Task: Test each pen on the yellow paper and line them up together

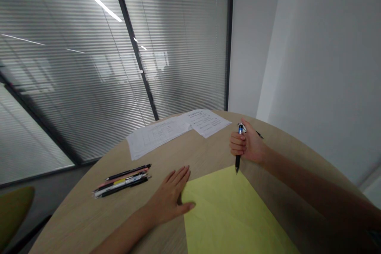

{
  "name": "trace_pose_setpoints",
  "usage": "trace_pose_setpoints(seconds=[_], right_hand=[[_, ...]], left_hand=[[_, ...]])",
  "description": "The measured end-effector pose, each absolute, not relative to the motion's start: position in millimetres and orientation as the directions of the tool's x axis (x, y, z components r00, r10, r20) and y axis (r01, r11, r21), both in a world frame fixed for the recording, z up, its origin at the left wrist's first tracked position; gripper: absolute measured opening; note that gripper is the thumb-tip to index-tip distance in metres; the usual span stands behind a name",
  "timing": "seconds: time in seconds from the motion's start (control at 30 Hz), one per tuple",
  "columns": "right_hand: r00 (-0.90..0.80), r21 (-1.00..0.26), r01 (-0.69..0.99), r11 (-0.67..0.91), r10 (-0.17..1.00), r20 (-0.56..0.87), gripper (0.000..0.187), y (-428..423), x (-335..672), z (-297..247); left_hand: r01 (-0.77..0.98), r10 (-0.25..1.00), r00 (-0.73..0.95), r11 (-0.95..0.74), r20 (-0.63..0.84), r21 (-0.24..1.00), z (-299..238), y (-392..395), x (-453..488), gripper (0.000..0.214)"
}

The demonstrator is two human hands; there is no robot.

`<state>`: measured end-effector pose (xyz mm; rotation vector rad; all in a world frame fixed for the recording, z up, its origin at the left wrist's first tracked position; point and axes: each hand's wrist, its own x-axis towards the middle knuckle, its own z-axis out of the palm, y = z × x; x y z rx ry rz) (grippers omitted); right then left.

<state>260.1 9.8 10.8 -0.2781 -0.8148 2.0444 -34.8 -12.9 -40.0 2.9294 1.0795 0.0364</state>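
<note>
My right hand [247,143] is closed in a fist around a blue-and-black pen [237,147], whose tip points down just above the top corner of a yellow sheet of paper [232,210]. A second thin dark pen or pen end shows behind that hand. My left hand [168,196] lies flat on the light wood round table [208,154], fingers spread, its thumb side against the sheet's left corner. Left of it lies a bundle of several pens [122,181].
Two printed white sheets [205,122] [156,137] lie at the table's far edge. Behind the curved rim stands a glass partition with slatted blinds [74,67], and a white wall [321,47] rises to the right. An olive chair [13,214] shows at the lower left.
</note>
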Motion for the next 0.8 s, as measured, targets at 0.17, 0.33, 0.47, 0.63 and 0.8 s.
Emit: trace_pose_setpoints(seconds=[0.17, 0.33, 0.47, 0.63, 0.8], right_hand=[[-0.563, -0.636, -0.67, -0.384, 0.82, 0.098, 0.049, 11, 263, 10], [-0.552, -0.635, -0.678, -0.371, 0.827, 0.106, 0.05, 11, 262, 10], [-0.534, -0.64, -0.675, -0.368, 0.841, 0.079, 0.054, 8, 259, 12], [-0.48, -0.684, -0.662, -0.308, 0.875, 0.07, 0.057, 4, 255, 18], [-0.388, -0.747, -0.641, -0.179, 0.914, 0.114, 0.028, 2, 251, 21]], left_hand=[[0.646, 0.646, 0.763, -0.763, 0.019, 0.028, -42, -11, -36, 0.079], [0.677, 0.678, 0.735, -0.735, -0.003, 0.033, -39, -18, -32, 0.076], [0.692, 0.693, 0.721, -0.721, 0.018, 0.041, -38, -27, -27, 0.073], [0.685, 0.685, 0.724, -0.728, 0.084, 0.036, -33, -33, -24, 0.069], [0.679, 0.681, 0.732, -0.732, 0.03, 0.047, -15, -43, -26, 0.076]])
